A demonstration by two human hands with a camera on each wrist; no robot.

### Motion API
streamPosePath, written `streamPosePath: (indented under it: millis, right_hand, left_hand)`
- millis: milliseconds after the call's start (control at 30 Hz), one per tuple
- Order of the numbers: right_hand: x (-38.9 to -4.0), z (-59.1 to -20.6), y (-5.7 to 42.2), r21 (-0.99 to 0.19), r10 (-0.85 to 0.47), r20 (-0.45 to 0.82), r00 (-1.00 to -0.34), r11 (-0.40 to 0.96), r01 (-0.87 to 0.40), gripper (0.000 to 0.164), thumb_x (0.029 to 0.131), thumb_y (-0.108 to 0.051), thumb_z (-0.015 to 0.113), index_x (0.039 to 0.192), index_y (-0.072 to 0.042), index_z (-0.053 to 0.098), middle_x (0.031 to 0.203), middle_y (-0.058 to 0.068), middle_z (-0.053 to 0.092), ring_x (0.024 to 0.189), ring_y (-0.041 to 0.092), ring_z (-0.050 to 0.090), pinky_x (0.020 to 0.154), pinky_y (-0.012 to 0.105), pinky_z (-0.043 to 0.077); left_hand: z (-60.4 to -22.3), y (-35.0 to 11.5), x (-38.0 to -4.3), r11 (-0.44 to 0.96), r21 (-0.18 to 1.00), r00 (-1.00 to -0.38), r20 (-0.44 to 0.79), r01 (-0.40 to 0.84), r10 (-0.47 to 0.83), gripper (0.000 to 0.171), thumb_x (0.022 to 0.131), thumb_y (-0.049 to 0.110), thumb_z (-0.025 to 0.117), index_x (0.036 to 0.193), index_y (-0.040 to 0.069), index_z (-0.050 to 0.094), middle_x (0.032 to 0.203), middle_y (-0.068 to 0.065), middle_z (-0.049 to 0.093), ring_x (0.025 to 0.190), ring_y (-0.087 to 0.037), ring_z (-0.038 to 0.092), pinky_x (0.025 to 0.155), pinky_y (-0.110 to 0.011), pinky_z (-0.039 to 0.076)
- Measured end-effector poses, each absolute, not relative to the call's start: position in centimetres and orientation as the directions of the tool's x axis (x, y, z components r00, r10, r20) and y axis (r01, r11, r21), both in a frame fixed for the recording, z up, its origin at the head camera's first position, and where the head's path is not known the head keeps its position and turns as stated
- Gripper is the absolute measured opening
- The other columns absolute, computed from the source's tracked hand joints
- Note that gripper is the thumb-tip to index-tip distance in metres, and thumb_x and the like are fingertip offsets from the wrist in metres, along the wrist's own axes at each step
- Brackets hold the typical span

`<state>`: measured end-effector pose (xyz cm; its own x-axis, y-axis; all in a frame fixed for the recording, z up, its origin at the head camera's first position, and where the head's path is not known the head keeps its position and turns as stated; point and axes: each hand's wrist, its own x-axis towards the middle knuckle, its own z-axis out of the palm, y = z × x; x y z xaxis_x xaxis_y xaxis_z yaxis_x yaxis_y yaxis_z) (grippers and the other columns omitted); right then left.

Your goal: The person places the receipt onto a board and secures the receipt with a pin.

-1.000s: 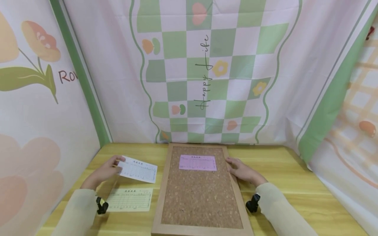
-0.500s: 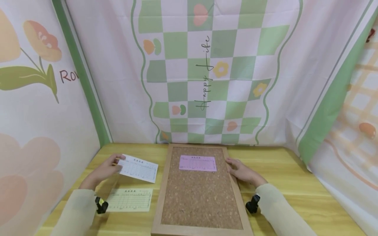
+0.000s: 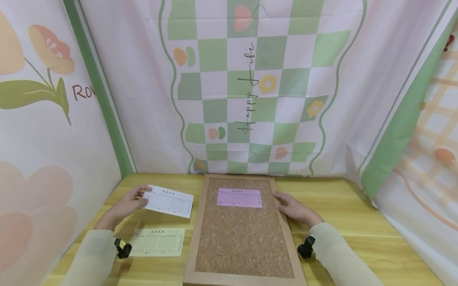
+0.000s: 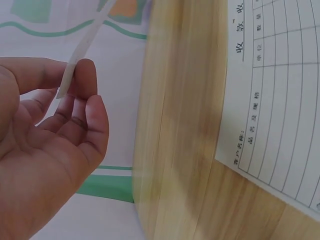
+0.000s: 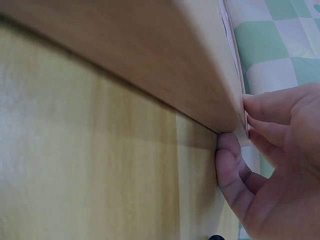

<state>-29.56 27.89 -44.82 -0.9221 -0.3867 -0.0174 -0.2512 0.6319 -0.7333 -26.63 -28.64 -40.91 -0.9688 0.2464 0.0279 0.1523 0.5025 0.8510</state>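
Note:
My left hand (image 3: 125, 204) pinches a white receipt slip (image 3: 169, 201) at its left end, between thumb and fingers. The slip is tilted over the table, and in the left wrist view it is almost edge-on. Below it a pale yellow receipt slip (image 3: 157, 242) lies flat, its printed grid large in the left wrist view. A cork board (image 3: 243, 238) with a wooden frame lies in the middle. On its upper part is a pink receipt slip (image 3: 239, 198). My right hand (image 3: 298, 208) holds the board's right edge near the far end, fingertips against the frame (image 5: 200, 90).
The wooden table (image 3: 343, 206) ends at the back against a checkered curtain (image 3: 250, 99). Printed cloth (image 3: 35, 139) hangs on the left, and more cloth (image 3: 422, 174) on the right. Black wrist cameras (image 3: 123, 248) sit at both sleeves.
The white slip in my left hand has risen a little and shifted slightly right, toward the board. The right hand, the board and the other two slips stay where they were.

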Motion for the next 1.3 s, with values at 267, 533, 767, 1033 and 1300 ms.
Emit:
streamPosePath:
  millis: [267,533,767,1033,1300]
  right_hand:
    - [-29.4,-44.7,27.8,-0.684,-0.396,0.044,-0.917,0.658,-0.317,0.054,0.105,-0.015,0.050,0.148,0.013,0.034,0.150,0.039,0.027,0.138,0.058,0.021,0.109,0.068,0.021]
    - [-29.5,-44.1,27.3,-0.660,-0.384,0.028,-0.923,0.687,-0.305,0.050,0.103,-0.005,0.052,0.145,0.015,0.037,0.149,0.039,0.031,0.138,0.057,0.025,0.109,0.066,0.025]
    - [-29.6,-43.7,27.2,-0.641,-0.387,0.026,-0.922,0.701,-0.313,0.048,0.101,-0.005,0.054,0.143,0.017,0.040,0.147,0.040,0.034,0.137,0.057,0.027,0.108,0.065,0.027]
    - [-29.3,-43.5,27.4,-0.616,-0.367,0.019,-0.930,0.728,-0.300,0.048,0.101,-0.010,0.057,0.141,0.013,0.045,0.145,0.039,0.037,0.135,0.057,0.030,0.107,0.065,0.030]
    - [-29.2,-43.4,27.5,-0.600,-0.354,0.034,-0.935,0.741,-0.302,0.044,0.100,-0.013,0.060,0.136,0.011,0.053,0.140,0.033,0.048,0.133,0.053,0.037,0.105,0.064,0.033]
  left_hand:
    - [-41.0,-28.2,-26.3,0.452,0.877,-0.966,0.046,0.161,0.255,0.044,0.101,0.009,0.053,0.141,-0.004,0.039,0.127,-0.026,0.049,0.109,-0.032,0.057,0.096,-0.053,0.047]
    - [-41.6,-27.7,-26.7,0.408,0.896,-0.958,0.057,0.173,0.281,0.045,0.102,0.009,0.053,0.142,-0.003,0.038,0.129,-0.025,0.049,0.112,-0.032,0.056,0.099,-0.053,0.046]
    - [-42.5,-26.5,-27.2,0.336,0.928,-0.954,0.061,0.163,0.295,0.045,0.101,0.006,0.053,0.142,-0.005,0.036,0.127,-0.026,0.048,0.108,-0.030,0.057,0.099,-0.054,0.046]
    - [-42.7,-24.7,-27.3,0.324,0.932,-0.953,0.060,0.160,0.298,0.044,0.100,0.005,0.053,0.141,-0.004,0.038,0.126,-0.026,0.048,0.108,-0.029,0.057,0.098,-0.051,0.047]
    - [-42.9,-23.1,-27.2,0.334,0.932,-0.957,0.044,0.143,0.286,0.042,0.100,0.005,0.053,0.140,-0.002,0.040,0.127,-0.025,0.048,0.107,-0.030,0.058,0.097,-0.049,0.048]
